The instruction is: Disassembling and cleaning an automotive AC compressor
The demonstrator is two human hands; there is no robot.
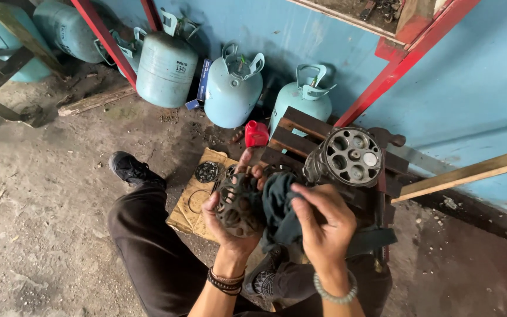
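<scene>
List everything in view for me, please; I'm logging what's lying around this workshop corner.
Round metal part: one, dark grey, held in the left hand.
Rag: one, dark blue-grey, pressed against the part by the right hand.
Cylinder housing with bores: one, grey metal, on the dark wooden pallet.
Metal disc: one, dark, on the cardboard sheet.
Thin ring: one, dark, on the cardboard too.
Gas cylinders: at least five, pale blue-green, along the blue wall.
Small container: one, red, by the cylinders.
Shoe: one, black, on the concrete floor.
Left hand: beaded bracelets, dark.
Right hand: beaded bracelet, pale.
</scene>
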